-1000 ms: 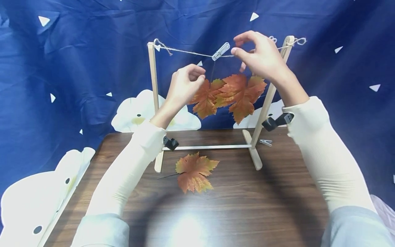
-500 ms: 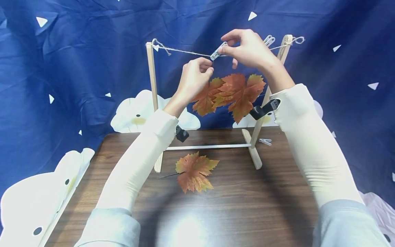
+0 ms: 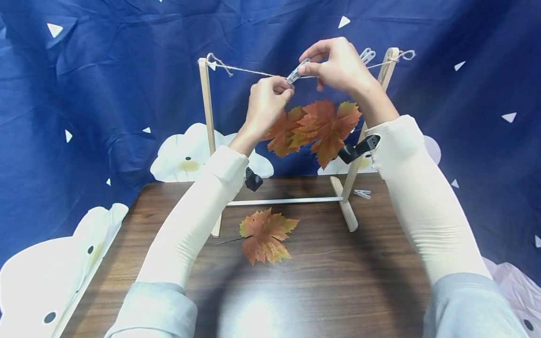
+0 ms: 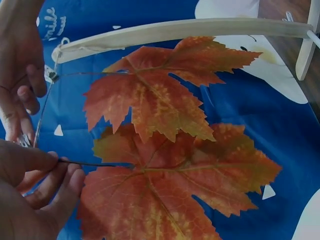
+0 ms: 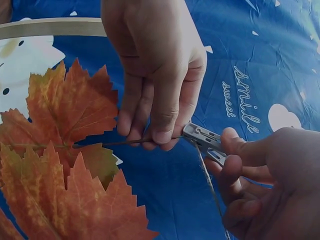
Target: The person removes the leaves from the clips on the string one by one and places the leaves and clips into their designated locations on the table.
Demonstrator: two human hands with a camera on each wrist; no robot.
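Observation:
My left hand (image 3: 269,101) pinches the thin dark stem (image 5: 125,142) of an orange-red maple leaf (image 4: 155,185) just below the string (image 3: 249,71). The right hand (image 3: 344,65) grips the handles of a grey-white clothespin (image 5: 202,137) between thumb and fingers. That clothespin sits at the string, its tip right at the stem's upper end beside the left fingertips. A second maple leaf (image 3: 327,129) hangs to the right, overlapping the first in the head view. Its stem runs up to another clothespin (image 3: 367,55) on the string, partly behind the right hand.
The string spans two wooden posts (image 3: 207,103), joined low down by a white rod (image 3: 291,201). Another maple leaf (image 3: 267,234) lies on the brown table (image 3: 338,281). A loose clothespin (image 3: 362,193) rests by the right foot of the stand. Behind hangs a blue cloth (image 3: 127,56).
The left hand has moved up and right to the stem's top. My right hand has come left and taken hold of the clothespin's handles.

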